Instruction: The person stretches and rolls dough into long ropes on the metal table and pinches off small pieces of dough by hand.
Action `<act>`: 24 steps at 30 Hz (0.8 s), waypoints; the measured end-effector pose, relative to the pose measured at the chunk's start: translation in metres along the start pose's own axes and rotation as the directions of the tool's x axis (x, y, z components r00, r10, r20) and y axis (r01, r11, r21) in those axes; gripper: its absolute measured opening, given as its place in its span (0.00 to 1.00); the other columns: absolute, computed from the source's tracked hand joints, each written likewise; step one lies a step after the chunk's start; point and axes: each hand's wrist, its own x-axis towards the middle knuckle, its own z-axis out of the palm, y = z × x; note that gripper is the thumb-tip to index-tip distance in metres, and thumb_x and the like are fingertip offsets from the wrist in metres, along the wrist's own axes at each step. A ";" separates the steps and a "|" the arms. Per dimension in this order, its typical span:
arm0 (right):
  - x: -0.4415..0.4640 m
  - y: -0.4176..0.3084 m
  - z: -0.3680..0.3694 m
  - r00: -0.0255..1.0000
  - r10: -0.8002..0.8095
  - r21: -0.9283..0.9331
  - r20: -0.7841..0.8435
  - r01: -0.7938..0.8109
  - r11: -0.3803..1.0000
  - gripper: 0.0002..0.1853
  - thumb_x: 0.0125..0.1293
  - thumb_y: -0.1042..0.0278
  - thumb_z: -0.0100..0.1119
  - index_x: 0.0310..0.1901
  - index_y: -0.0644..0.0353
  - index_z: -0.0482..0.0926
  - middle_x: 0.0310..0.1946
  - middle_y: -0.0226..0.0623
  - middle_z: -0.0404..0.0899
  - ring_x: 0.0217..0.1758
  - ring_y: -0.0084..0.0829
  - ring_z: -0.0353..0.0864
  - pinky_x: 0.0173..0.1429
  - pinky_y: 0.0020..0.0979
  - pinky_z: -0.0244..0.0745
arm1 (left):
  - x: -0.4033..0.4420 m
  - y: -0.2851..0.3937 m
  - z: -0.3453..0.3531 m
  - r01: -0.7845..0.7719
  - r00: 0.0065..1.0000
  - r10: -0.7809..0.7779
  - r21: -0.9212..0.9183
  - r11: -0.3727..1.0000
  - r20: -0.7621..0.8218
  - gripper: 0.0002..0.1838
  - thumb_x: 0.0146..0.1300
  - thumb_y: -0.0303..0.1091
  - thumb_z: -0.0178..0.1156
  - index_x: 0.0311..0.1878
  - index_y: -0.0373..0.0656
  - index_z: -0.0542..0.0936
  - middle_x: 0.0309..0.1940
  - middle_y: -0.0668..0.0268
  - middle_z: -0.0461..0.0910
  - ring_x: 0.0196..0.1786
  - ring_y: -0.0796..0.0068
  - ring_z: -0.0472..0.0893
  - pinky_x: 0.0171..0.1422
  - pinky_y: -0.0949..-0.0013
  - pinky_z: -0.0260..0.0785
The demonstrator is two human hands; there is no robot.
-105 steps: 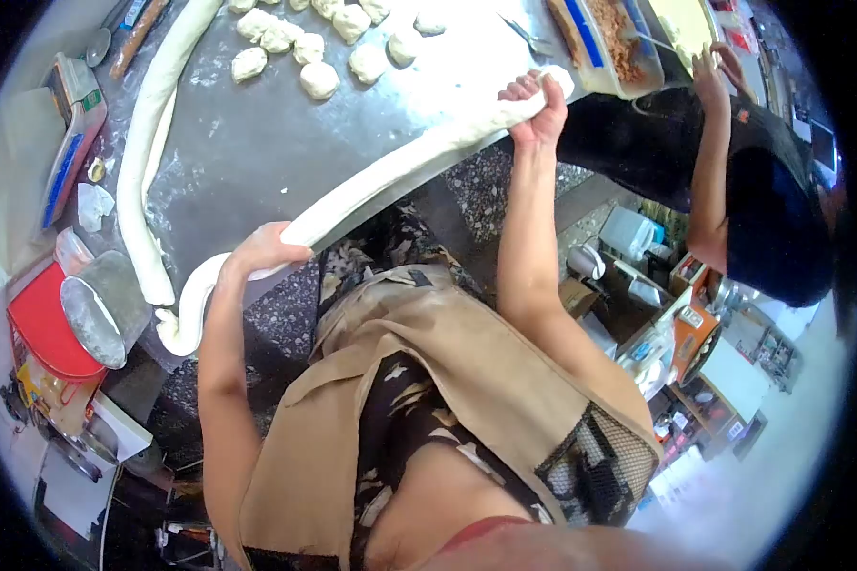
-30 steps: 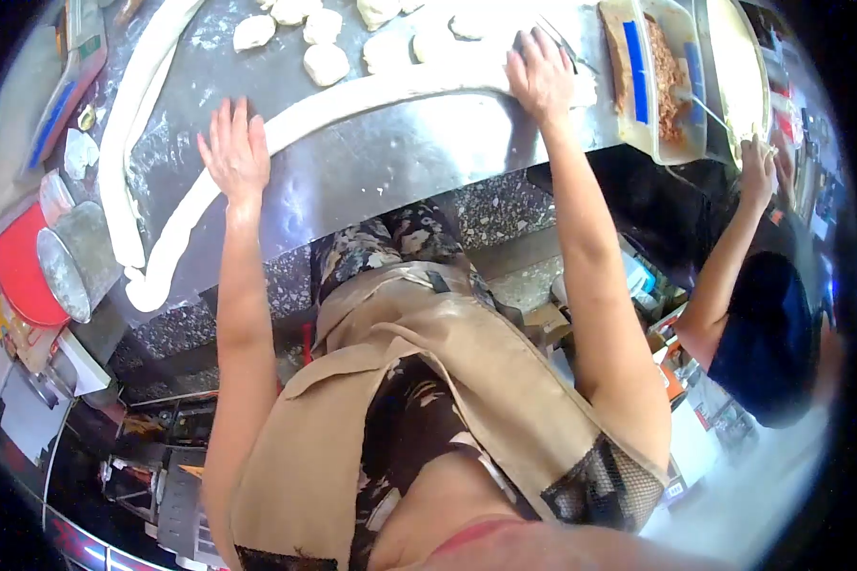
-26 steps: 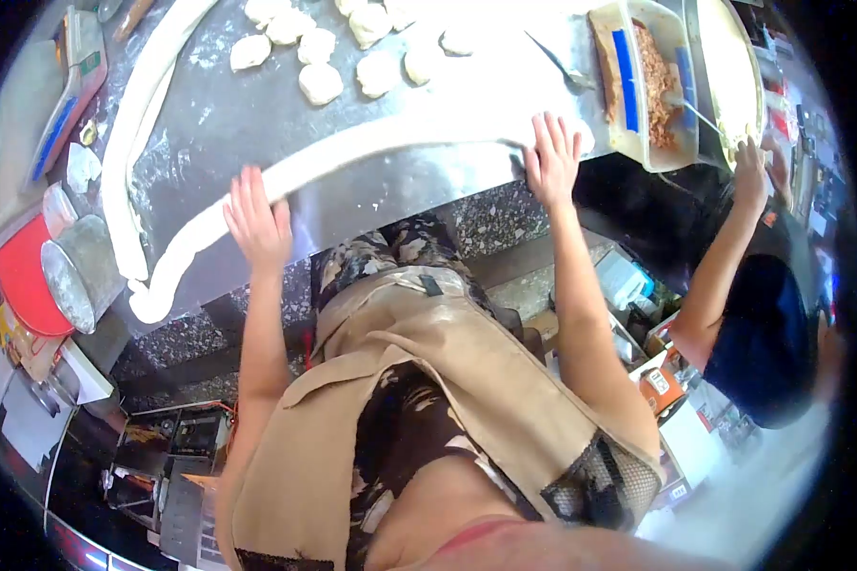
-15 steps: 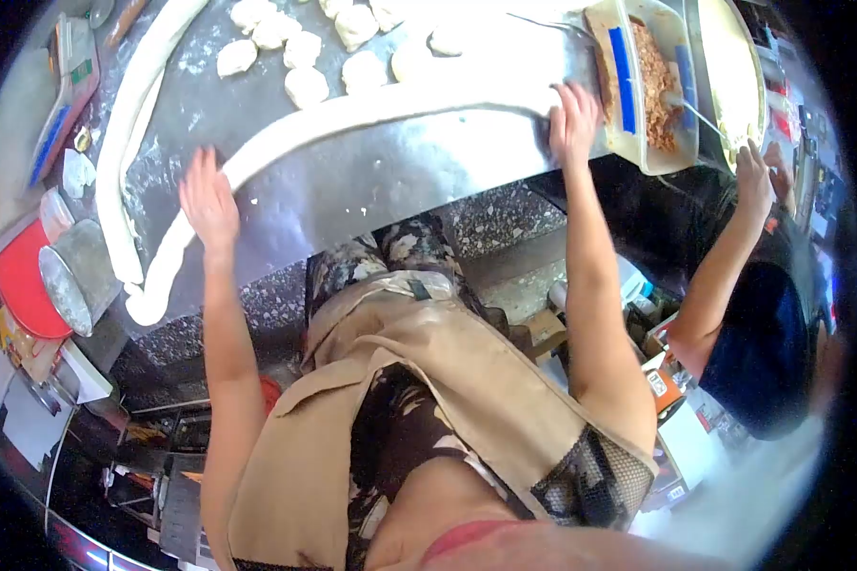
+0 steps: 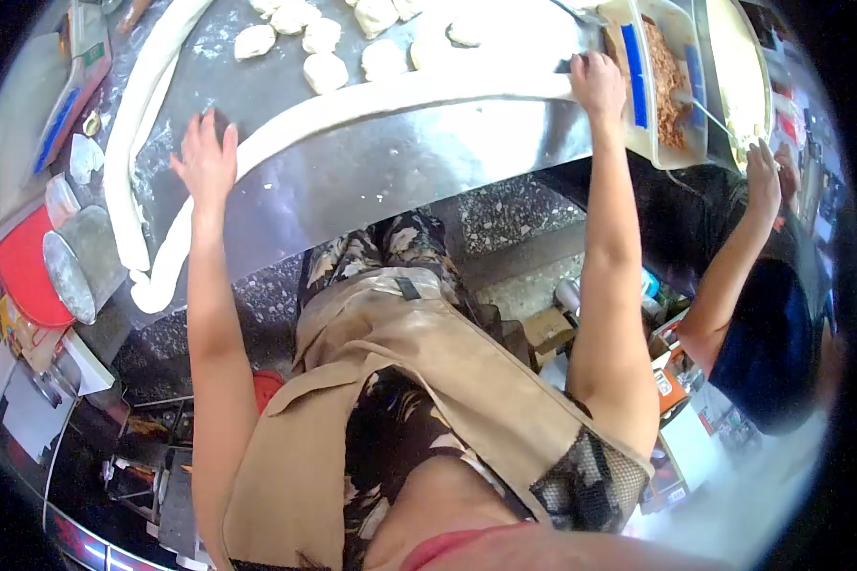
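Note:
A long white dough rope (image 5: 352,105) curves across the metal table (image 5: 352,181). My left hand (image 5: 206,157) lies over its left part with the fingers apart. At the rope's right end is my right hand (image 5: 599,86), its fingers bent over the dough; what lies under them is hidden. A second, thicker dough strip (image 5: 129,143) runs down the table's left side, and its lower end meets the rope's left end. Several dough pieces (image 5: 325,72) sit behind the rope.
A plastic container of brown filling (image 5: 671,95) stands at the right, beside a tray of pale filling (image 5: 738,76). A co-worker's hand (image 5: 763,176) is at that tray. A metal bowl (image 5: 69,276) and a red container (image 5: 29,266) are at the left.
Both hands have gone from gripping the rope at the table edge to lying on it farther onto the table. The right hand has since moved right, to the rope's end.

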 end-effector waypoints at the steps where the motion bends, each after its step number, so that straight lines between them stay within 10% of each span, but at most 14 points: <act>1: 0.002 -0.025 -0.010 0.985 -0.065 0.038 -0.163 0.072 0.997 0.17 0.59 0.56 0.60 0.43 0.61 0.79 0.42 0.44 0.81 0.46 0.45 0.80 0.51 0.43 0.74 | 0.010 0.005 0.001 0.003 1.000 -0.004 -0.001 1.000 -0.006 0.26 0.71 0.49 0.44 0.67 0.46 0.68 0.67 0.56 0.67 0.70 0.57 0.64 0.73 0.42 0.45; 4: -0.012 -0.147 -0.004 0.774 -0.036 0.304 -0.632 0.290 0.908 0.21 0.54 0.59 0.67 0.45 0.65 0.77 0.39 0.45 0.79 0.43 0.46 0.78 0.52 0.42 0.73 | 0.021 0.049 0.005 -0.122 0.981 0.091 -0.181 0.976 -0.171 0.29 0.70 0.53 0.46 0.66 0.43 0.68 0.66 0.55 0.67 0.68 0.55 0.67 0.72 0.38 0.48; 7: -0.047 -0.262 -0.017 0.884 0.032 0.417 -0.467 0.188 0.889 0.35 0.61 0.53 0.60 0.62 0.71 0.64 0.61 0.63 0.65 0.66 0.59 0.62 0.71 0.49 0.54 | -0.006 0.096 0.013 -0.240 0.963 0.202 -0.219 0.946 -0.181 0.30 0.70 0.51 0.47 0.67 0.41 0.65 0.67 0.54 0.66 0.69 0.56 0.65 0.72 0.43 0.50; 9: -0.096 -0.281 -0.008 0.964 -0.183 0.418 -0.193 0.249 0.874 0.39 0.61 0.46 0.55 0.67 0.66 0.60 0.67 0.60 0.58 0.73 0.56 0.54 0.75 0.52 0.46 | -0.050 0.095 -0.004 -0.356 0.934 0.346 -0.290 0.888 -0.087 0.33 0.64 0.48 0.56 0.67 0.38 0.65 0.65 0.53 0.68 0.66 0.53 0.68 0.70 0.50 0.57; 12: -0.191 -0.249 -0.009 0.995 -0.049 0.328 0.088 0.017 0.944 0.40 0.65 0.41 0.46 0.71 0.59 0.57 0.73 0.49 0.54 0.77 0.46 0.49 0.76 0.54 0.38 | -0.118 0.053 -0.008 -0.458 0.859 0.512 -0.418 0.784 0.020 0.40 0.62 0.48 0.58 0.72 0.38 0.58 0.72 0.52 0.59 0.73 0.57 0.60 0.76 0.51 0.46; 14: -0.208 -0.228 -0.014 0.993 -0.045 0.216 0.109 0.021 0.976 0.40 0.65 0.40 0.45 0.71 0.59 0.58 0.73 0.47 0.53 0.77 0.44 0.50 0.76 0.56 0.38 | -0.104 0.037 -0.005 -0.410 0.872 0.467 -0.300 0.861 0.149 0.39 0.62 0.48 0.58 0.71 0.38 0.59 0.71 0.53 0.59 0.73 0.57 0.60 0.76 0.49 0.45; 20: -0.092 -0.240 0.008 0.978 0.020 0.169 -0.209 0.016 0.985 0.36 0.65 0.44 0.48 0.65 0.66 0.64 0.68 0.53 0.62 0.73 0.50 0.55 0.74 0.57 0.43 | 0.010 0.022 0.009 -0.239 0.970 0.221 -0.221 0.945 -0.103 0.30 0.68 0.50 0.49 0.69 0.46 0.65 0.71 0.53 0.60 0.71 0.54 0.62 0.73 0.44 0.49; 24: -0.156 -0.233 -0.017 0.986 0.052 0.331 -0.157 0.003 0.944 0.32 0.66 0.51 0.53 0.63 0.68 0.66 0.65 0.53 0.66 0.70 0.52 0.63 0.71 0.50 0.57 | -0.072 -0.002 0.000 -0.515 0.846 0.529 -0.342 0.786 -0.058 0.38 0.59 0.43 0.62 0.70 0.37 0.61 0.69 0.51 0.62 0.70 0.53 0.64 0.71 0.49 0.54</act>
